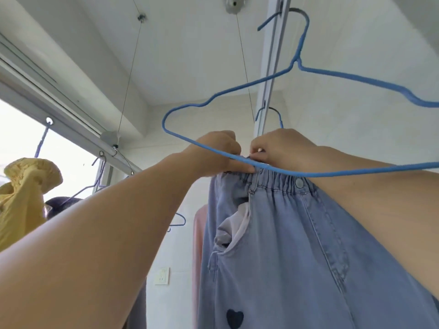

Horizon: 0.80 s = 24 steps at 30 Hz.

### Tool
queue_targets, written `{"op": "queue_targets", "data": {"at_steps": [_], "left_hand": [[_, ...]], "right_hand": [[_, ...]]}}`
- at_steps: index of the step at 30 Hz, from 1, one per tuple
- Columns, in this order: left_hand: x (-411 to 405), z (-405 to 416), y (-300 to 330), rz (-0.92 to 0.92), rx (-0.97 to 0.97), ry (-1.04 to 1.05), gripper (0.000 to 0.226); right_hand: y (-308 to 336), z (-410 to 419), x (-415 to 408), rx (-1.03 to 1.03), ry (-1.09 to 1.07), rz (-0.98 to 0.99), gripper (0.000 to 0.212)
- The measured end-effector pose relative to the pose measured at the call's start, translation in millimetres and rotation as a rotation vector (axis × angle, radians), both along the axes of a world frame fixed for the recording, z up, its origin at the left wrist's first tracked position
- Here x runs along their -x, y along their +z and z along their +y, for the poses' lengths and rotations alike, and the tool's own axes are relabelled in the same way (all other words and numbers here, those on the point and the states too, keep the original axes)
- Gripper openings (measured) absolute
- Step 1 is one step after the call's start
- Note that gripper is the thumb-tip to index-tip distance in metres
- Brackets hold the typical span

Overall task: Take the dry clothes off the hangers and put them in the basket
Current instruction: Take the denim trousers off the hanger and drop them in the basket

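Both hands [247, 150] pinch the jeans [285, 245] waistband at top.

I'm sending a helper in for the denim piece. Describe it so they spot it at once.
Find the white ceiling rail with blue wire hangers. Below it, both hands are bunched at an elastic waistband. That is the light blue denim garment: snap button, a pocket lining turned out and a dark heart near the bottom, unlike the plain pink garment behind it.

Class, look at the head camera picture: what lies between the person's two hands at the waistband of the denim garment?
In the head view, between the left hand and right hand runs the empty blue hanger's bottom wire, crossing the denim garment's elastic waistband.
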<state>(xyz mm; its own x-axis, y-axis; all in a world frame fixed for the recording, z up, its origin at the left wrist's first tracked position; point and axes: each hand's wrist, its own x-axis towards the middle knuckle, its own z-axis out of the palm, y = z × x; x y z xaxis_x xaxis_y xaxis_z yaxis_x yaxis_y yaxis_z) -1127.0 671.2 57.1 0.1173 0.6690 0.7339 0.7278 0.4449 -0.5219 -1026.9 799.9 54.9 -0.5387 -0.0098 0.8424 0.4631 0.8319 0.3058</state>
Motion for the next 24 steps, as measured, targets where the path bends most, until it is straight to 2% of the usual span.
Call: {"op": "queue_targets", "data": {"at_steps": [4,7,10,12,16,19,22,24], "left_hand": [[30,-7,-16,-0.140,-0.220,-0.313,0.055],[46,-10,-34,-0.184,-0.290,-0.393,0.063],[54,-9,-53,-0.274,-0.297,-0.376,0.064],[59,-6,-65,-0.443,-0.305,-0.389,0.051],[51,6,-83,-0.731,-0.278,-0.452,0.036],[40,18,-91,-0.874,-0.294,-0.536,0.037],[29,28,-102,-0.924,-0.233,-0.528,0.037],[19,38,-115,-0.908,-0.161,-0.496,0.037]], "right_hand": [[0,3,-4,-0.005,0.014,0.008,0.024],[0,4,2,-0.099,-0.034,0.094,0.021],[6,4,4,-0.061,0.049,0.255,0.020],[11,3,4,-0.033,0.098,0.318,0.022],[4,5,6,0.084,0.100,0.267,0.029],[-14,11,5,0.090,0.125,0.355,0.030],[-40,14,-2,0.064,0.211,0.439,0.039],[-64,15,-10,0.032,0.304,0.415,0.034]]}}
